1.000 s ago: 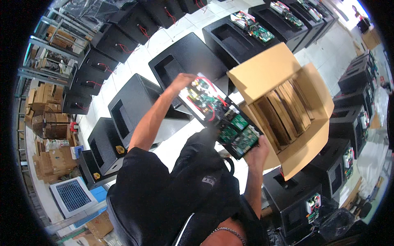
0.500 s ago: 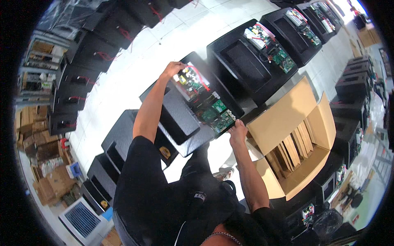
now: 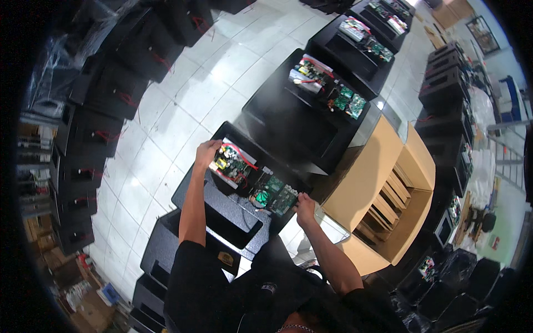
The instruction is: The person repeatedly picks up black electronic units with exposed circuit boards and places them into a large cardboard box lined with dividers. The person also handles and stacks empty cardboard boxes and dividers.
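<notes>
A black panel (image 3: pixel 226 131) carrying circuit boards lies across the far part of a black speaker-like cabinet (image 3: pixel 216 194) in front of me. My left hand (image 3: pixel 208 153) has its fingers closed on the panel's left end, beside a board (image 3: pixel 233 165) with yellow and white parts and a red wire. At the right end, the fingers of my right hand (image 3: pixel 305 210) close on the edge next to the green boards (image 3: pixel 276 195). Thin wires loop between the boards. Whether the panel rests on the cabinet or is held just above it, I cannot tell.
An open cardboard box (image 3: pixel 366 180) with upright cardboard dividers stands to my right. Beyond the panel, another cabinet (image 3: pixel 288 119) bears a similar board set (image 3: pixel 327 86), with more behind it. Cabinets with red wires (image 3: pixel 105 136) line the left; others stand along the right.
My view has shifted, so the panel and both hands sit lower and further left in the picture. Both hands keep their grip at the panel's ends.
</notes>
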The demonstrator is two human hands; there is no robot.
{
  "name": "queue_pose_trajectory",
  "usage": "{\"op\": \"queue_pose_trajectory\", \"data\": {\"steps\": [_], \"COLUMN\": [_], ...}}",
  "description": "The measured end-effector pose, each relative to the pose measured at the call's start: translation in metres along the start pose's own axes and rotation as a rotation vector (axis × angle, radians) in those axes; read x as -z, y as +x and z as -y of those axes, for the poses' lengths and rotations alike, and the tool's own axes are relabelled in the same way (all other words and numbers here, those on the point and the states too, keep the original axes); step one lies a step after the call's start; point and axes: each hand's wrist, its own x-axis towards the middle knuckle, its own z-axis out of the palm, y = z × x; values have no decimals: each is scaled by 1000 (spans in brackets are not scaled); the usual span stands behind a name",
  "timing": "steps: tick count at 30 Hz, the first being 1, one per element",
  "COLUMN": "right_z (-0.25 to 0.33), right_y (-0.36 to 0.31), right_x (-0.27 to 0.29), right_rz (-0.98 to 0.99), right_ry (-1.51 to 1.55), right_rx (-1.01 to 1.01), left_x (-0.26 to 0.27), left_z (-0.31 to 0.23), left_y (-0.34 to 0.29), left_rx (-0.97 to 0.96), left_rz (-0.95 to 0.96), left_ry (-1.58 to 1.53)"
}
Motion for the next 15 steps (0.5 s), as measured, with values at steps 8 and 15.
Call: {"op": "queue_pose_trajectory", "data": {"steps": [8, 15], "right_z": [5, 17], "right_y": [-28, -95], "right_x": [23, 150], "right_rz": [166, 106], "right_ry": [-355, -143], "right_rx": [-16, 168], "left_x": [15, -41], "left_z": [-18, -163], "left_y": [2, -105], "left_rx": [-232, -667], "left_rz": [-231, -295], "left_ry": [102, -84]}}
